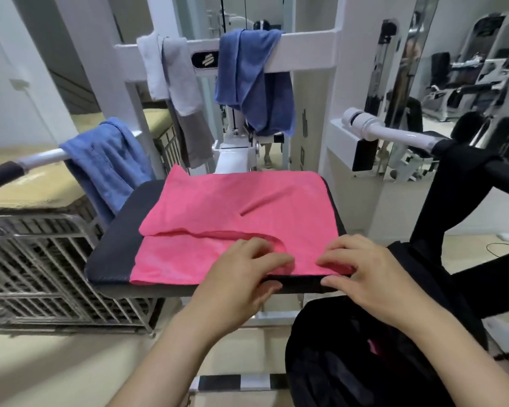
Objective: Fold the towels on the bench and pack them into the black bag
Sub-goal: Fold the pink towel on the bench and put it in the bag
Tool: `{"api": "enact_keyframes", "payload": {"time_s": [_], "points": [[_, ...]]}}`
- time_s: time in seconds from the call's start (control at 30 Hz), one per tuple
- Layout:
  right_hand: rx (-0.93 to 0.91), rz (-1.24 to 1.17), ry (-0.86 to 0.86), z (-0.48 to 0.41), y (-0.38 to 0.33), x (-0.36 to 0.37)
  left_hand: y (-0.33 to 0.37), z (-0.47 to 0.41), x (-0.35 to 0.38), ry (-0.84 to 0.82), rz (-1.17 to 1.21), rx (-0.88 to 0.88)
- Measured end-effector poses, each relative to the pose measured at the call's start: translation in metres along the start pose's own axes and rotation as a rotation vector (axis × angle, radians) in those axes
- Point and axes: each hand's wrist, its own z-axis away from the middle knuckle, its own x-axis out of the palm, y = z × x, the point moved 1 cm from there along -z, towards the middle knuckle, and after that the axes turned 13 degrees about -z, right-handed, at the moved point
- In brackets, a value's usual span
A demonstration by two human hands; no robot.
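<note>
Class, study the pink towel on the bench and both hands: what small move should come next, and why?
Probably lift the near edge and carry it away over the far half. Both hands, left hand and right hand, pinch the pink towel at that edge, and it lies only loosely folded on the bench.

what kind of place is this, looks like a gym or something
Most likely a gym. The pink towel lies on a padded black bench that belongs to a white weight machine, and more exercise machines stand at the back right, possibly seen in a mirror.
</note>
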Motion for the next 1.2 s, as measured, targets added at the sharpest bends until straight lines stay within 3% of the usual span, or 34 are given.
{"api": "enact_keyframes", "payload": {"time_s": [0.2,0.23,0.3,0.37,0.43,0.5,0.6,0.67,0.87,1.03,1.2], "points": [[-0.09,-0.012,0.006,-0.007,-0.008,-0.007,0.002,-0.002,-0.013,0.037,0.31,-0.306],[-0.068,-0.124,0.042,-0.005,-0.01,-0.005,0.002,0.0,-0.014,0.023,0.378,-0.374],[0.095,-0.617,0.122,-0.005,-0.021,-0.003,0.0,0.004,-0.022,-0.029,0.62,-0.524],[0.234,-1.11,0.219,-0.008,-0.039,-0.002,0.004,0.009,-0.035,-0.038,1.051,-0.659],[0.227,-1.222,0.253,-0.013,-0.056,-0.004,0.008,0.013,-0.047,0.038,1.427,-0.755],[0.184,-1.168,0.135,-0.016,-0.077,-0.013,0.008,0.015,-0.057,0.154,1.556,-0.797],[0.11,-1.147,-0.335,-0.022,-0.113,-0.025,0.006,0.014,-0.074,0.263,1.481,-0.784],[0.007,-1.123,-0.513,-0.027,-0.134,-0.023,0.01,0.014,-0.088,0.347,1.339,-0.737],[-0.055,-1.065,-0.126,-0.047,-0.163,-0.01,0.025,0.021,-0.124,0.509,1.167,-0.663],[-0.111,-1.017,0.163,-0.043,-0.176,-0.005,0.029,0.026,-0.135,0.478,1.238,-0.617],[-0.104,-0.953,0.244,-0.044,-0.182,-0.001,0.024,0.028,-0.142,0.446,1.189,-0.512]]}}
